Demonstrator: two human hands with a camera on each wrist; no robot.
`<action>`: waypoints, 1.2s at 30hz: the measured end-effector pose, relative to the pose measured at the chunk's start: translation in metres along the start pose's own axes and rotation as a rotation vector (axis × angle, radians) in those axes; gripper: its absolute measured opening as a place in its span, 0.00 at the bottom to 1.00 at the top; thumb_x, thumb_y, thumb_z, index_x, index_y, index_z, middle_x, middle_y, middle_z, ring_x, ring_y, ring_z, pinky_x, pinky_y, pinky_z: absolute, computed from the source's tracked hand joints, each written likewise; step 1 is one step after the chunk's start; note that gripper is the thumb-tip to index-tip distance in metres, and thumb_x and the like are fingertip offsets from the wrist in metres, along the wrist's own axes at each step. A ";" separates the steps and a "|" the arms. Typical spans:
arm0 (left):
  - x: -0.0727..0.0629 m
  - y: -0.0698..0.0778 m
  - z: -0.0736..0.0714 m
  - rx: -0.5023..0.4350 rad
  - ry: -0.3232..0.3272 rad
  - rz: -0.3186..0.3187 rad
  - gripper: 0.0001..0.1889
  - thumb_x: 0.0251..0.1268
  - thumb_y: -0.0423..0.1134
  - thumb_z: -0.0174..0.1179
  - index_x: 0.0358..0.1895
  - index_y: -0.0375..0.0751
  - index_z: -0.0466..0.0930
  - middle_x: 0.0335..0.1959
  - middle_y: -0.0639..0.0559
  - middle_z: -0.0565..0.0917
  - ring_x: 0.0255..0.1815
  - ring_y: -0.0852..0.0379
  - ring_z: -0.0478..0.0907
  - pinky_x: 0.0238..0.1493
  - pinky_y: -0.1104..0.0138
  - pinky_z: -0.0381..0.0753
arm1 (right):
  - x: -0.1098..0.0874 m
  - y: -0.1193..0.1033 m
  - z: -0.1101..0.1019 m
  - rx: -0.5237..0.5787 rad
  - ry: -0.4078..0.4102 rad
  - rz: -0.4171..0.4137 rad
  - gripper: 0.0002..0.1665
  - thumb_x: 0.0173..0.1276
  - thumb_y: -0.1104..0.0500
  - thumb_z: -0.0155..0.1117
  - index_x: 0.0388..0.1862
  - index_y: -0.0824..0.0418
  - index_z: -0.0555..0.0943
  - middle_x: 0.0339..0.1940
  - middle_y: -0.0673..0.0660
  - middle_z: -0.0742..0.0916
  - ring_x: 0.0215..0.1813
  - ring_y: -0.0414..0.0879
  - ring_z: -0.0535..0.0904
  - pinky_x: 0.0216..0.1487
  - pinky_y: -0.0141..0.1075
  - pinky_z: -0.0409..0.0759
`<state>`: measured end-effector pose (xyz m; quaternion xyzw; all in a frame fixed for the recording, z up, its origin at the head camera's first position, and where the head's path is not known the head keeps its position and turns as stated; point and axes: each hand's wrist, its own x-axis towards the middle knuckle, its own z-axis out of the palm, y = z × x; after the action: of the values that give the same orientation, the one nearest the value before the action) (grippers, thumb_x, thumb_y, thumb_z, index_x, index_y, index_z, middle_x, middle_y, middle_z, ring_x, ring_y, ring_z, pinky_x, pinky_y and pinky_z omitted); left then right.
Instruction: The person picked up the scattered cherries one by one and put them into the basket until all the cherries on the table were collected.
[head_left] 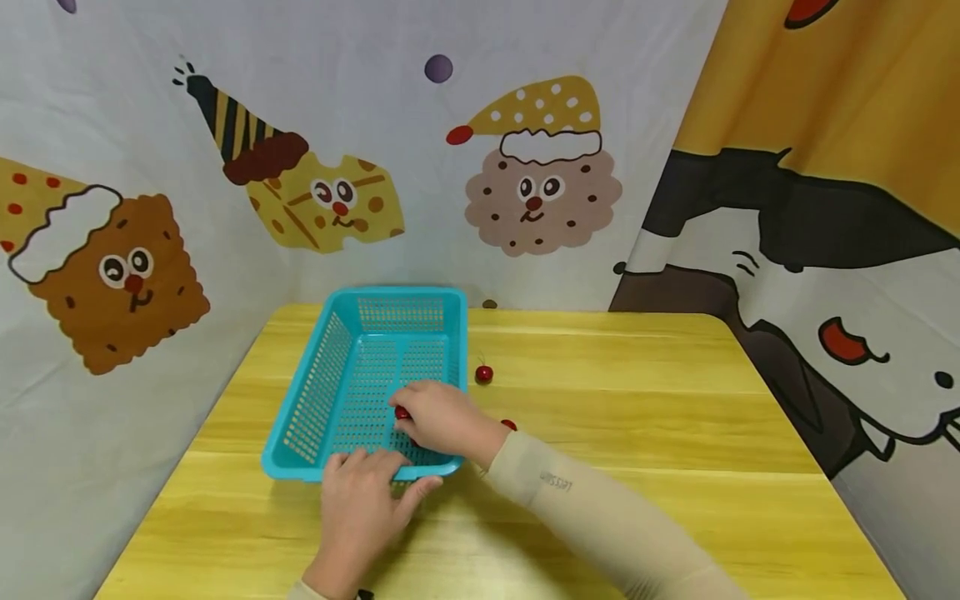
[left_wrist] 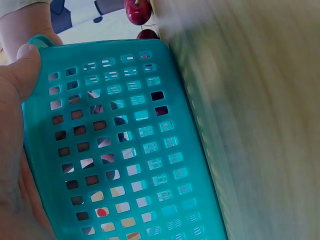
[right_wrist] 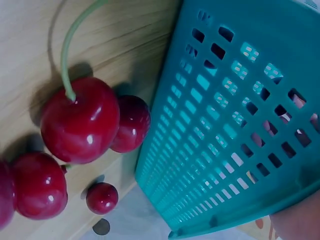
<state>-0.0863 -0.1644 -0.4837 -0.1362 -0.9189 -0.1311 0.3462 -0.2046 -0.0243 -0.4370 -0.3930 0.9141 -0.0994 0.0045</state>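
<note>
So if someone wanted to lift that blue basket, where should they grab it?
Probably by the rim of the basket, one hand on each long side, coming from above: the lip runs all round, atop the hole-filled walls and raised off the table. The left hand grips the near end.

I believe this is a small corner screened with cloth; whether it belongs to a home or to some other place, I cannot tell. Under my fingers there is a table with yellow wood grain. Beyond them hangs a white cloth, printed with cartoon snacks in hats, for example a cheese. Far to their right, another cloth falls in yellow folds.
</note>
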 end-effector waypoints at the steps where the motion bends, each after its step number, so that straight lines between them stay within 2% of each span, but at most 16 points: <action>1: 0.000 0.000 0.000 0.003 -0.007 -0.004 0.29 0.54 0.75 0.66 0.29 0.50 0.87 0.25 0.57 0.89 0.27 0.51 0.80 0.37 0.57 0.69 | 0.000 -0.001 0.000 -0.013 0.002 0.001 0.19 0.80 0.48 0.66 0.63 0.52 0.85 0.56 0.48 0.91 0.55 0.43 0.87 0.59 0.35 0.85; 6: 0.000 0.001 -0.001 0.014 -0.032 -0.015 0.29 0.54 0.74 0.67 0.30 0.51 0.88 0.27 0.57 0.90 0.28 0.51 0.81 0.38 0.57 0.70 | 0.001 -0.002 0.001 -0.063 -0.008 0.019 0.18 0.79 0.47 0.68 0.62 0.50 0.86 0.54 0.47 0.92 0.53 0.42 0.88 0.61 0.37 0.85; 14: -0.001 -0.001 0.001 0.019 -0.018 -0.004 0.36 0.65 0.81 0.52 0.30 0.50 0.87 0.26 0.57 0.89 0.27 0.51 0.79 0.38 0.57 0.69 | 0.003 -0.002 0.005 -0.091 0.001 0.032 0.17 0.78 0.45 0.69 0.59 0.49 0.87 0.52 0.45 0.92 0.48 0.41 0.88 0.56 0.37 0.86; 22: -0.001 -0.001 0.002 0.022 -0.012 0.001 0.38 0.67 0.81 0.48 0.29 0.50 0.86 0.25 0.56 0.88 0.27 0.51 0.78 0.38 0.58 0.67 | 0.002 -0.001 0.005 -0.114 -0.019 0.055 0.20 0.79 0.41 0.66 0.63 0.46 0.86 0.59 0.44 0.91 0.58 0.41 0.89 0.61 0.38 0.86; 29: -0.001 -0.001 0.002 0.017 -0.006 0.004 0.37 0.66 0.81 0.51 0.29 0.50 0.86 0.25 0.56 0.89 0.27 0.52 0.77 0.38 0.58 0.66 | 0.002 -0.003 0.003 -0.124 -0.034 0.062 0.21 0.78 0.40 0.67 0.63 0.45 0.86 0.61 0.44 0.91 0.62 0.42 0.89 0.63 0.39 0.85; 36: -0.001 -0.001 0.002 0.020 -0.012 0.002 0.38 0.68 0.81 0.48 0.29 0.49 0.86 0.24 0.56 0.88 0.28 0.52 0.79 0.40 0.57 0.68 | 0.001 -0.004 0.002 -0.127 -0.038 0.066 0.21 0.79 0.39 0.66 0.64 0.45 0.85 0.62 0.44 0.91 0.64 0.43 0.88 0.66 0.40 0.84</action>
<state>-0.0872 -0.1650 -0.4855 -0.1346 -0.9220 -0.1209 0.3424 -0.2021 -0.0278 -0.4382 -0.3639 0.9308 -0.0336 0.0003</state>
